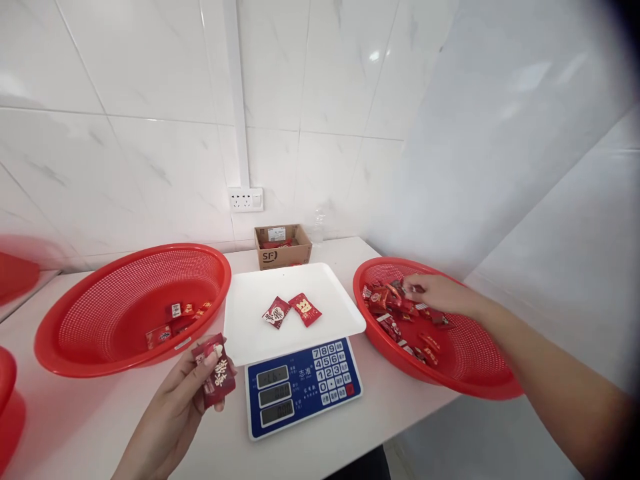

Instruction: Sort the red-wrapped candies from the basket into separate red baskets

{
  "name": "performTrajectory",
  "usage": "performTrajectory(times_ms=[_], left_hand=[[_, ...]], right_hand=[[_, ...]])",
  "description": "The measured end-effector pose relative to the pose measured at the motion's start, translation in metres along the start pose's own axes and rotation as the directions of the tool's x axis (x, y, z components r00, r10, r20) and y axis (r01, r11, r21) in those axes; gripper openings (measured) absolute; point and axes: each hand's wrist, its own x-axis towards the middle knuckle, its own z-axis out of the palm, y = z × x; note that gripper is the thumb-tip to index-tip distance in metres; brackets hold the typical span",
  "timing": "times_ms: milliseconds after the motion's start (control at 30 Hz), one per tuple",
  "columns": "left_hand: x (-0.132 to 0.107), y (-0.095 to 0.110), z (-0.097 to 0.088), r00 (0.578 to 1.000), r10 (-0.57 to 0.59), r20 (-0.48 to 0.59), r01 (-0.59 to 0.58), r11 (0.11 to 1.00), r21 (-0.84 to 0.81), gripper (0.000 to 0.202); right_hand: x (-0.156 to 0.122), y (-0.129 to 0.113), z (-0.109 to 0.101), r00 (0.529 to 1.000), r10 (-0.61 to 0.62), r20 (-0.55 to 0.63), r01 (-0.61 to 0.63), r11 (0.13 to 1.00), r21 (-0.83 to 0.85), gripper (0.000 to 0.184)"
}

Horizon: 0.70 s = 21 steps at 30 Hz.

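Observation:
My left hand (183, 390) is closed around a dark red snack packet (220, 380) with white lettering, held in front of the scale's left side. My right hand (440, 293) reaches into the right red basket (480, 360). Its fingers are curled down at a pile of small red packets (390, 300); what they grip is hidden. Between the hands stands a digital scale (305, 387) with a blue keypad panel. On its white tray (260, 283) lie a maroon-and-white packet (276, 312) and a red packet (305, 310) with gold lettering, side by side.
A left red basket (95, 313) holds several packets near its right side. Behind the scale, a small cardboard box (285, 257) with red packets stands near the tiled wall, beside a clear plastic bottle (319, 223). More red plastic (10, 400) shows at the left edge.

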Motion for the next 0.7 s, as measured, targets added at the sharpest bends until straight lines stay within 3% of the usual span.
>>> performTrajectory(times_ms=[100,200,300,433,600,700], left_hand=[[-0.002,-0.001,0.003,1.0,0.002,0.027,-0.002,1.0,-0.01,0.049],[-0.004,-0.001,0.004,0.999,0.002,0.048,-0.001,1.0,-0.014,0.046],[-0.007,-0.001,-0.001,0.999,0.003,0.038,-0.002,1.0,-0.009,0.048],[-0.009,0.001,-0.013,1.0,0.016,-0.018,-0.016,1.0,-0.004,0.051],[-0.009,0.0,-0.019,0.999,0.021,-0.034,-0.021,1.0,-0.02,0.049],[-0.01,0.0,-0.019,1.0,0.009,-0.009,-0.009,1.0,-0.017,0.05]], right_hand=[[-0.007,-0.062,-0.001,0.978,-0.189,0.088,0.188,0.982,0.021,0.013],[-0.011,-0.126,0.018,0.912,-0.365,0.188,0.38,0.924,-0.048,0.012],[-0.008,-0.169,0.039,0.851,-0.417,0.319,0.486,0.856,-0.177,0.012],[0.009,-0.187,0.042,0.829,-0.408,0.382,0.506,0.838,-0.202,0.023],[0.042,-0.188,0.038,0.879,-0.414,0.237,0.442,0.894,-0.077,0.046],[0.061,-0.188,0.05,0.874,-0.432,0.224,0.45,0.892,-0.037,0.058]])
